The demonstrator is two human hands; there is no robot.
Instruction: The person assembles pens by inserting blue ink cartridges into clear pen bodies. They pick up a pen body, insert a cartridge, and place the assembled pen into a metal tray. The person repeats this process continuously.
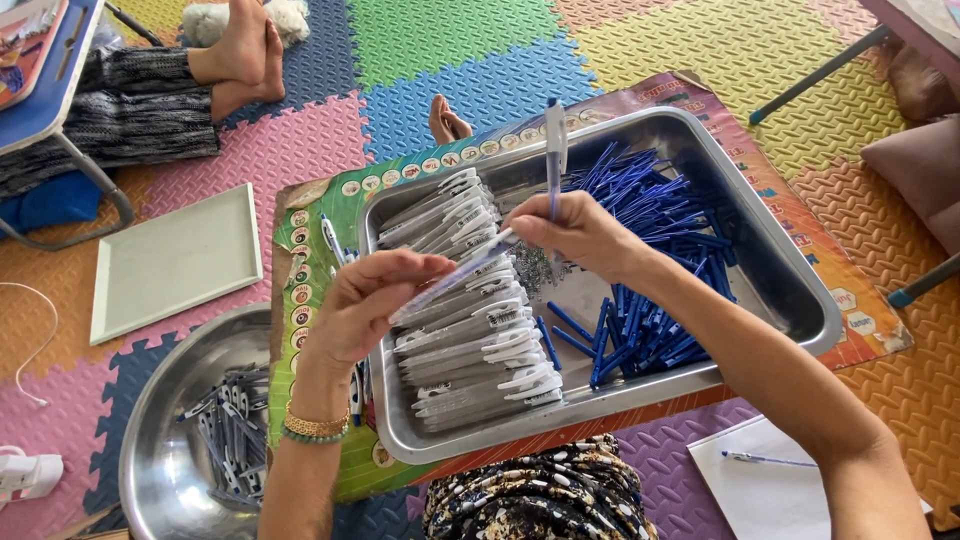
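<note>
My left hand [370, 300] pinches a clear pen barrel [450, 282] that slants up to the right above the tray. My right hand [575, 232] meets the barrel's upper end with its fingertips and also holds an upright pen part [555, 145] with a blue refill showing. Both hands hover over a steel tray [800, 290]. White and grey pen barrels [470, 330] lie stacked in its left half. Blue pen parts [650, 220] are heaped in its right half, with small metal springs [540, 268] between the two piles.
A round steel bowl [160, 420] with several assembled pens sits at lower left. A white flat tray [175, 262] lies on the foam mats. Another person's legs and feet [240, 60] are at top left. A pen on white paper [765, 460] lies at lower right.
</note>
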